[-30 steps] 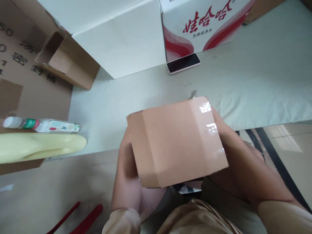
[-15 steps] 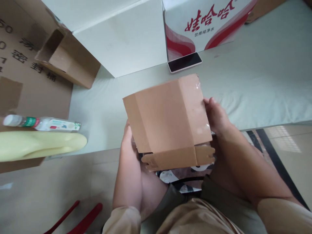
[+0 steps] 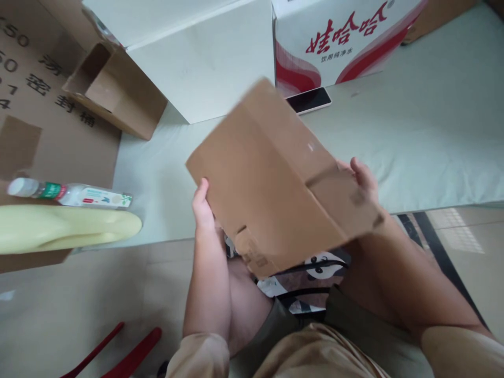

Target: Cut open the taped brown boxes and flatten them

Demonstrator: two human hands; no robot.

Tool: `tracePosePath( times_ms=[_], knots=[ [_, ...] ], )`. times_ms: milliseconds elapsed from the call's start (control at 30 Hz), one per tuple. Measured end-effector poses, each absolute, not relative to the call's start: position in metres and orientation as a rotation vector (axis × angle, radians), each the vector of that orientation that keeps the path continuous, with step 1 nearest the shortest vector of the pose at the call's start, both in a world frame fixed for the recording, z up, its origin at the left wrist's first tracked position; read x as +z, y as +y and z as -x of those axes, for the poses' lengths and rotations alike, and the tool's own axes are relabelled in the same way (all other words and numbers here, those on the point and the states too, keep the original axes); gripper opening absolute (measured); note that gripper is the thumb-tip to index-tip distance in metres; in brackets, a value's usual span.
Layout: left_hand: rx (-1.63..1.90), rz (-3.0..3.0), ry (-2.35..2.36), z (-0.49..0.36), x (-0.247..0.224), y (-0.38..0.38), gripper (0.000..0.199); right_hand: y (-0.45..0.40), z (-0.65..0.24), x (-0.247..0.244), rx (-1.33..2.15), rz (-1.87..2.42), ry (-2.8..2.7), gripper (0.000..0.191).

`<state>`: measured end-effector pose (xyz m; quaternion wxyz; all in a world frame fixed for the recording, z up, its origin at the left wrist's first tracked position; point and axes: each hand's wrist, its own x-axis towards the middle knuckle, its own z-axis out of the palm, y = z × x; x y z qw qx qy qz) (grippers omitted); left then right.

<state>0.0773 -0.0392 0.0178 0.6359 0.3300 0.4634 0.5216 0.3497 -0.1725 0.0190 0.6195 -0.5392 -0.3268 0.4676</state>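
We hold a creased brown cardboard piece (image 3: 260,178) tilted over the front edge of a cloth-covered bench (image 3: 413,142), its near end reaching above our lap. Our left hand (image 3: 203,207) grasps the cardboard's left edge, thumb on top; our right hand (image 3: 364,181) grasps the opposite side by a folded flap, its lower fingers hidden. The far corner, slightly blurred, overlaps the front of a white box (image 3: 205,68) and one end of a dark-screened phone (image 3: 313,100) in our view; we cannot tell whether it touches either.

To our right, a broad stretch of pale cloth runs between the bench's front edge and a red-and-white carton (image 3: 338,52), giving sideways room. The white box and that carton stand side by side, bounding the far side, with the phone lying against the carton's foot. On our left, an open small box (image 3: 126,97), a large printed carton (image 3: 86,152), a capped bottle (image 3: 79,194) and a pale yellow object (image 3: 71,227) crowd the space. Red legs (image 3: 136,354) show over the tiled floor (image 3: 165,294) below.
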Motion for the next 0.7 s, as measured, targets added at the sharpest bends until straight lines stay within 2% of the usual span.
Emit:
tracePosePath(
  times_ms=[100,167,267,367,467,533,633,700],
  knots=[
    [1.423,-0.732,1.034,-0.077,0.015,-0.03,0.039,-0.175,-0.345,0.016,1.263,1.046,-0.693,0.068],
    [1.479,-0.719,1.041,-0.08,0.012,-0.029,0.037,-0.176,-0.339,0.011,1.301,1.084,-0.732,0.06],
    [1.406,-0.704,1.044,-0.086,0.01,-0.032,0.042,-0.175,-0.33,0.006,1.279,1.231,-0.626,0.046],
    [1.283,-0.665,1.078,-0.089,0.011,-0.036,0.043,-0.176,-0.329,0.009,1.283,1.225,-0.463,0.047],
    [1.176,-0.649,1.117,-0.086,0.017,-0.036,0.033,-0.188,-0.341,0.017,1.319,1.224,-0.425,0.048],
    [1.139,-0.699,1.119,-0.081,0.022,-0.036,0.035,-0.209,-0.353,0.021,1.298,1.27,-0.395,0.052],
    [1.158,-0.739,1.107,-0.073,0.031,-0.039,0.038,-0.257,-0.374,0.025,1.179,1.371,-0.357,0.06],
    [1.181,-0.732,1.107,-0.07,0.035,-0.041,0.037,-0.293,-0.39,0.027,1.034,1.454,-0.325,0.058]
  ],
)
